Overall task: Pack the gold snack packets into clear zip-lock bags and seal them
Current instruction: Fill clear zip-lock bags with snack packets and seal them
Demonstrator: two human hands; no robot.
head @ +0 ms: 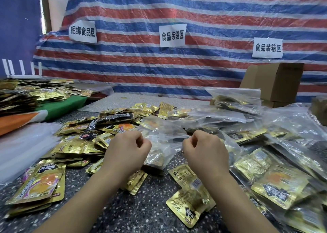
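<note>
hands stretch a zip-lock bag

gold snack packets (pixel 79 144) heap at centre left on the speckled counter (pixel 138 206). left hand (pixel 126 148) and right hand (pixel 205 148), fingers clenched, pinch opposite corners of the clear zip-lock bag (pixel 164 144) at centre frame. filled bags (pixel 276 163) crowd the right.

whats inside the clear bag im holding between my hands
Gold snack packets show through the lower part of the zip-lock bag, gripped by the left hand and right hand. Their number is unclear: they overlap under crinkled plastic.
</note>
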